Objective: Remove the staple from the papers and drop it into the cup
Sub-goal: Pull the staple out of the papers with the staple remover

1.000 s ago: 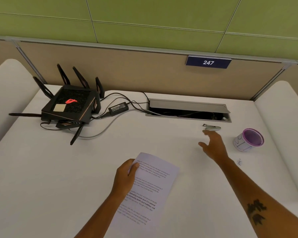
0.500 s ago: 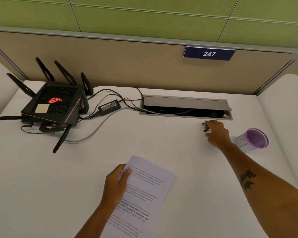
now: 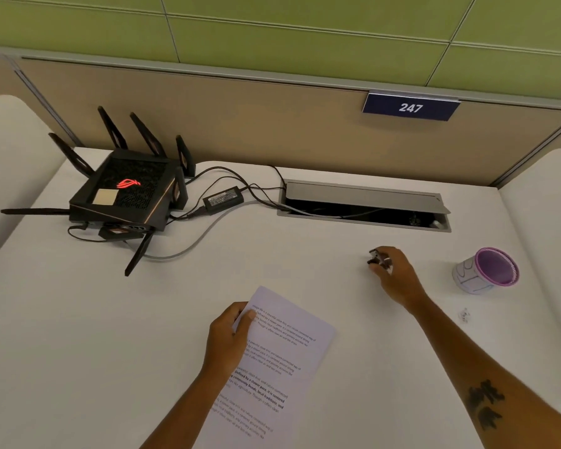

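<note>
Papers (image 3: 282,361) held at their top left corner by the left hand (image 3: 229,338), low over the white desk (image 3: 78,335).
Right hand (image 3: 394,273) has its fingers closed around a small dark staple remover (image 3: 377,257), between the papers and the purple-rimmed cup (image 3: 484,270) standing at the right; the staple itself is too small to make out.

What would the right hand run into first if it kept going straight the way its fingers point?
The right hand, closed on the staple remover, points up-left. Bare table comes first, then probably the grey cable and adapter; depth is unclear.
</note>
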